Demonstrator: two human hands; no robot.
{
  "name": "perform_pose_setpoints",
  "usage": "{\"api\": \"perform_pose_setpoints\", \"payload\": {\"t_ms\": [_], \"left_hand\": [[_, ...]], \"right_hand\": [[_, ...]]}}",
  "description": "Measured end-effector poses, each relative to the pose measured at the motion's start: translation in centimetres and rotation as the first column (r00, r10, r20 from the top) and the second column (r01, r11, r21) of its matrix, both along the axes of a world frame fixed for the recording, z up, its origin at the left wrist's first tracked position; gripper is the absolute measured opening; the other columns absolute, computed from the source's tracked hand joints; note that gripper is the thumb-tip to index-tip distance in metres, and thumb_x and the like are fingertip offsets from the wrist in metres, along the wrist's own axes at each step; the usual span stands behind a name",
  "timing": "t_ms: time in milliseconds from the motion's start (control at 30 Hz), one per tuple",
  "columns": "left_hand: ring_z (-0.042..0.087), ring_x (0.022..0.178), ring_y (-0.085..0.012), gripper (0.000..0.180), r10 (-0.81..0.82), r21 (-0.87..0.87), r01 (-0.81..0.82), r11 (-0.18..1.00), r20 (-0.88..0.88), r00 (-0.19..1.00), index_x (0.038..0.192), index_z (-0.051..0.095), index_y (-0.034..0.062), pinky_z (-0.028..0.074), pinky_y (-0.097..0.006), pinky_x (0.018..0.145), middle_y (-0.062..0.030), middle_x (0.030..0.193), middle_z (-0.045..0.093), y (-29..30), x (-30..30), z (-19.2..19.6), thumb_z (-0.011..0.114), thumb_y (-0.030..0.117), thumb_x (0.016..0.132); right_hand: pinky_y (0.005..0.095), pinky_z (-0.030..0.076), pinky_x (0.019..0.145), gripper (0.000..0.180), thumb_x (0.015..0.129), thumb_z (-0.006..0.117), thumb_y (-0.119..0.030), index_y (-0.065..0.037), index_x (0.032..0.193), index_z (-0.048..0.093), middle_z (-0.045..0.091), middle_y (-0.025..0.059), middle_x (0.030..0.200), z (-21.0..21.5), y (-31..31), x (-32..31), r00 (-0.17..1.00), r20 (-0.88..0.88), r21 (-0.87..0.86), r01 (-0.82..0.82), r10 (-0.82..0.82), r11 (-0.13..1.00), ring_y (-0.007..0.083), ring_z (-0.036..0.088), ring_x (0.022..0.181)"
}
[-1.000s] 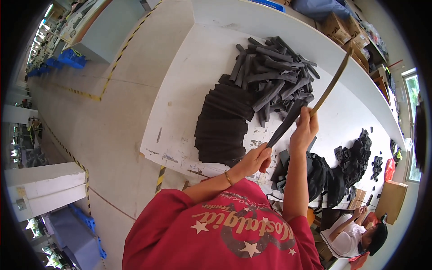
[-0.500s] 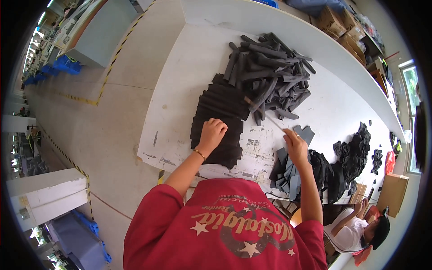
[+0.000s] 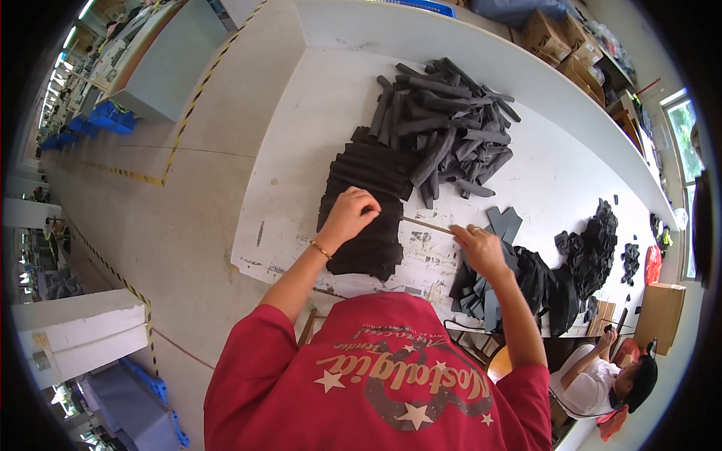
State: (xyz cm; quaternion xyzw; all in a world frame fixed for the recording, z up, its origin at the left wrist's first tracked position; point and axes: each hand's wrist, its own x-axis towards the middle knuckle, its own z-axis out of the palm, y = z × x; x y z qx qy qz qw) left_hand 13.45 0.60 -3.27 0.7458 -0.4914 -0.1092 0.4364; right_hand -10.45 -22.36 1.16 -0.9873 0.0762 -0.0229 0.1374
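Observation:
A layered stack of black fabric pieces (image 3: 368,169) lies on the white table in front of me. Over it is my left hand (image 3: 352,216), its fingers closed in a pinch; whatever is between them is hidden against the black cloth. My right hand (image 3: 479,249), to the right of the stack, grips a thin rod (image 3: 429,225). The rod points left, and its far tip meets the stack's right edge; whether it goes into the cloth I cannot tell. Just beyond the stack is a heap of dark grey rolled fabric tubes (image 3: 451,124).
Grey flat strips (image 3: 505,223) and bunched black cloth (image 3: 538,282) lie right of my right hand. Farther right is another black pile (image 3: 590,237). A low white wall (image 3: 451,34) edges the table's far side. A seated person (image 3: 594,379) is at the lower right.
The rod has swung down from the tube heap to the stack's right edge. My right hand has moved slightly left and down, and my left hand slightly up.

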Motion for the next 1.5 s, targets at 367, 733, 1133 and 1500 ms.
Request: {"api": "perform_pose_setpoints", "payload": {"t_ms": [367,733,1133,1500], "left_hand": [[0.059,0.097,-0.027,0.027,-0.231,-0.339,-0.626,0.702,-0.94,0.25,0.105,0.062,0.0013,0.049,-0.04,0.087,-0.012,0.093,0.062,-0.3,-4.6,0.0,0.067,0.02,0.087],[0.063,0.066,-0.0196,0.025,-0.213,-0.017,-0.697,0.717,-0.958,-0.195,0.097,0.064,0.0044,0.054,-0.036,0.065,-0.0061,0.078,0.065,-2.5,-6.3,0.6,0.067,0.027,0.087],[0.043,0.043,-0.0071,0.027,-0.023,0.053,-0.711,0.702,-0.995,-0.096,0.093,0.065,-0.0006,0.027,-0.02,0.038,-0.003,0.061,0.055,-2.6,-4.2,-0.7,0.069,0.026,0.087],[0.051,0.049,-0.0137,0.057,-0.016,-0.003,-0.726,0.688,-1.0,-0.01,0.118,0.053,-0.0023,0.04,-0.024,0.049,-0.005,0.063,0.055,-5.2,-5.4,0.4,0.056,0.048,0.091]], "right_hand": [[0.0227,0.037,0.056,0.024,0.094,0.054,-0.015,-0.001,0.112,0.06,0.048,-0.003,0.066,-4.5,10.8,3.6,0.964,-0.163,0.948,0.212,-0.209,0.237,0.0056,0.043,0.061],[0.0313,0.038,0.049,0.02,0.093,0.053,-0.015,0.002,0.097,0.064,0.048,0.0082,0.055,-3.6,15.0,3.0,0.883,-0.101,0.779,0.356,-0.458,0.516,0.0125,0.045,0.051],[0.0286,0.038,0.05,0.02,0.093,0.052,-0.015,0.001,0.094,0.065,0.05,0.0052,0.057,-2.3,13.2,-4.7,0.909,-0.339,0.732,0.418,-0.244,0.538,0.0118,0.045,0.052],[0.0332,0.038,0.048,0.02,0.093,0.055,-0.017,0.001,0.089,0.063,0.051,0.0118,0.057,3.6,13.4,-7.1,0.86,-0.341,0.653,0.507,-0.379,0.562,0.0175,0.048,0.049]]}}
